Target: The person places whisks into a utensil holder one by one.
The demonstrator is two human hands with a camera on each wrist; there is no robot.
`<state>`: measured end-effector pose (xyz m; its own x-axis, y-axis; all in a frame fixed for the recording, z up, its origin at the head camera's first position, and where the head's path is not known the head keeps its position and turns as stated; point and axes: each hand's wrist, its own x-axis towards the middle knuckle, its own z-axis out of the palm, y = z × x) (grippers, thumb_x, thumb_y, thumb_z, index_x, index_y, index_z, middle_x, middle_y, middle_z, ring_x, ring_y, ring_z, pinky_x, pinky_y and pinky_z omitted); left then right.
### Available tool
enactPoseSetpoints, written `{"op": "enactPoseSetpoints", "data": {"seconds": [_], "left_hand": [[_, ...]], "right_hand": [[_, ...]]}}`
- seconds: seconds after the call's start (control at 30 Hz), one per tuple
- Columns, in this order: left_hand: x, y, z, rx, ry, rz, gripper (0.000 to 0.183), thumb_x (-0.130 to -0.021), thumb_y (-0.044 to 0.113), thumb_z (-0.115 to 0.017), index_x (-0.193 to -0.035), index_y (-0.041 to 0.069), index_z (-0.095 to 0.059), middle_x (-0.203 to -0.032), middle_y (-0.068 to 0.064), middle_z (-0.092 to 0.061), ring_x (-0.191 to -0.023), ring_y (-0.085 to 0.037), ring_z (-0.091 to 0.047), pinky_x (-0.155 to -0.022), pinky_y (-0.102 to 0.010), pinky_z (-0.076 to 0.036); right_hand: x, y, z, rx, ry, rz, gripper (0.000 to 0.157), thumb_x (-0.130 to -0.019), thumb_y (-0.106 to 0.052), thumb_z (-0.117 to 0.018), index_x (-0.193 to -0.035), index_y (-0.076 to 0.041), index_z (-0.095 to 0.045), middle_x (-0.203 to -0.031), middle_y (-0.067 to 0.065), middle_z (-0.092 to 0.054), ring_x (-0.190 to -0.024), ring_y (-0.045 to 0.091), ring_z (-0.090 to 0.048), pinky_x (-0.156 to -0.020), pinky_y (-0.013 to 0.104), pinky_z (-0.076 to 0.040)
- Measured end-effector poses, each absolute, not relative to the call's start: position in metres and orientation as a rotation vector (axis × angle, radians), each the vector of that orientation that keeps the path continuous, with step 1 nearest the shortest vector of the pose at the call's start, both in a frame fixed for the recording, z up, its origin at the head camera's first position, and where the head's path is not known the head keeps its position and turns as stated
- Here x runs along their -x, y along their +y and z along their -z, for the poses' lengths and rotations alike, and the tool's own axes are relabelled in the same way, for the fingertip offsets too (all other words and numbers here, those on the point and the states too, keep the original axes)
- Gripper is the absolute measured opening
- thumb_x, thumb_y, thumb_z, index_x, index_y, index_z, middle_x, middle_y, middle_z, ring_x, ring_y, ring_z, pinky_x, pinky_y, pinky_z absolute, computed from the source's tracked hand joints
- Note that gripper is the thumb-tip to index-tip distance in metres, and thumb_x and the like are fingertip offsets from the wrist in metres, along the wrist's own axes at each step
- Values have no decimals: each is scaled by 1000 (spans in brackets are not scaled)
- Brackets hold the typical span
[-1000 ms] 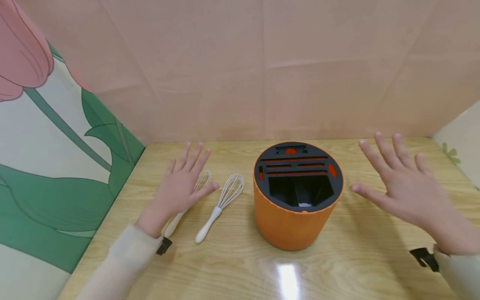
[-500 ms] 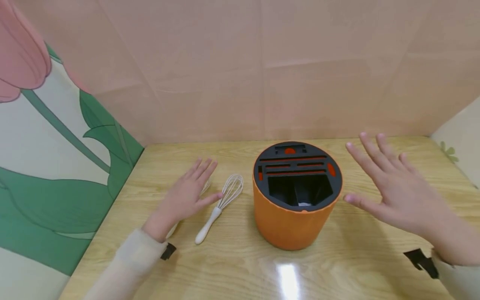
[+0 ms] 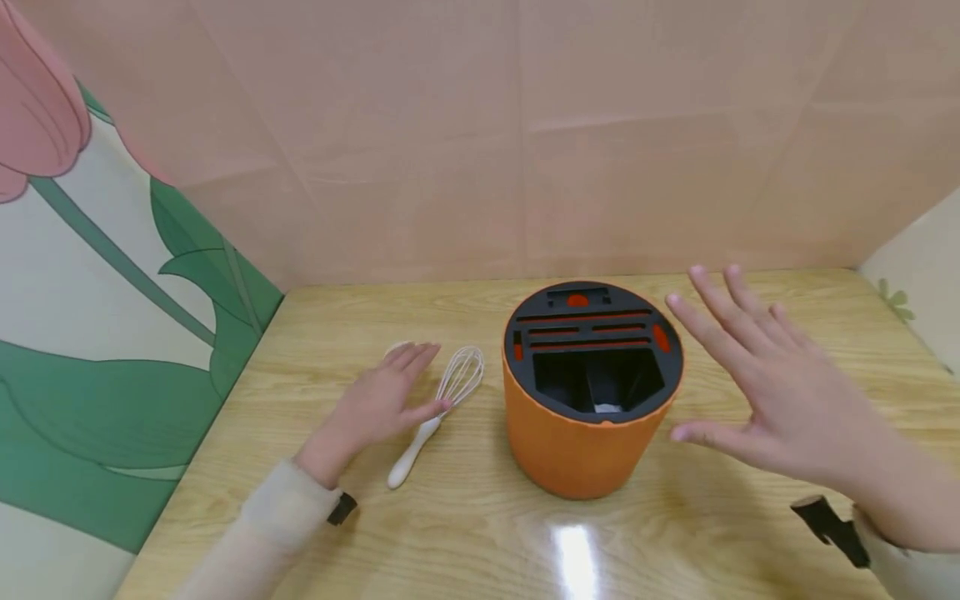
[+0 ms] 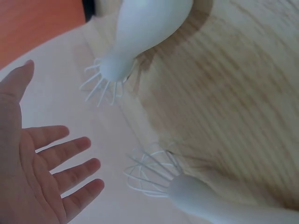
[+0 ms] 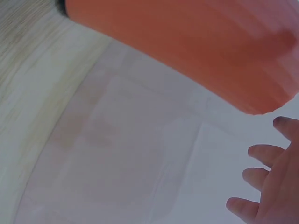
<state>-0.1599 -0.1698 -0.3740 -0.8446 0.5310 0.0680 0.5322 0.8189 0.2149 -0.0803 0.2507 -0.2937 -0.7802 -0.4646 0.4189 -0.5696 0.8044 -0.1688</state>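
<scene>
My left hand (image 3: 367, 412) hovers over the left whisk, fingers extended and thumb out to the side. It hides most of that whisk in the head view, while the left wrist view shows its white handle (image 4: 201, 198) and wires. The other white whisk (image 3: 411, 458) lies slanted on the table, and my left thumb overlaps its wires in the head view. An orange round utensil holder (image 3: 573, 458) with a black slotted top stands upright to the right. Beside it my right hand (image 3: 787, 400) is held in the air, fingers spread and holding nothing, fingertips near the rim.
The wooden table (image 3: 465, 542) ends at a pink backdrop (image 3: 405, 167) behind the holder. A flower-printed panel (image 3: 90, 408) borders the left side, and a pale panel (image 3: 918, 275) the right.
My left hand has moved right and lowered toward the whisks, covering more of the left one. My right hand has moved left, closer to the holder. Whisks and holder stay put.
</scene>
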Motion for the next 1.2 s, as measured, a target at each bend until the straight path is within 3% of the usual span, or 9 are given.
{"op": "enactPoseSetpoints", "data": {"seconds": [0.4, 0.6, 0.73, 0.93, 1.07, 1.2], "left_hand": [[157, -174, 387, 894, -3059, 358, 71, -90, 54, -66, -140, 4, -54, -140, -19, -57, -132, -37, -52, -107, -52, -46], [156, -175, 391, 903, -3059, 378, 71, -87, 53, -70, -136, 3, -57, -138, -19, -59, -131, -38, -54, -109, -52, -43], [157, -175, 395, 905, -3062, 357, 70, -87, 53, -71, -134, 4, -59, -135, -16, -62, -128, -34, -56, -109, -50, -44], [159, -173, 397, 940, -3049, 329, 59, -85, 50, -74, -122, 4, -67, -113, -8, -68, -100, -22, -63, -87, -39, -55], [161, -171, 397, 977, -3036, 332, 49, -84, 46, -76, -110, 5, -70, -95, -2, -64, -82, -12, -54, -72, -30, -49], [162, -170, 398, 1006, -3030, 368, 36, -84, 42, -78, -85, 9, -66, -75, 4, -53, -69, -9, -44, -60, -24, -39]], "right_hand": [[79, 234, 288, -882, -2606, -457, 115, -66, -69, -78, -157, -19, -29, -168, 6, -11, -156, 32, -2, -116, 71, -13], [83, 231, 289, -957, -2497, -465, 110, -71, -77, -68, -155, -15, -35, -167, 11, -17, -155, 35, -6, -126, 47, -8], [86, 228, 290, -1006, -2447, -491, 107, -74, -80, -60, -154, -14, -37, -166, 12, -19, -155, 34, -7, -127, 39, -6], [87, 223, 291, -1032, -2444, -513, 108, -73, -80, -61, -153, -12, -37, -166, 12, -19, -155, 33, -8, -126, 37, -9], [88, 221, 293, -1042, -2444, -524, 107, -73, -79, -63, -153, -13, -38, -166, 11, -20, -155, 32, -9, -126, 36, -10], [89, 219, 295, -1053, -2426, -507, 107, -75, -80, -58, -154, -12, -36, -166, 10, -19, -156, 29, -10, -125, 28, -7]]}}
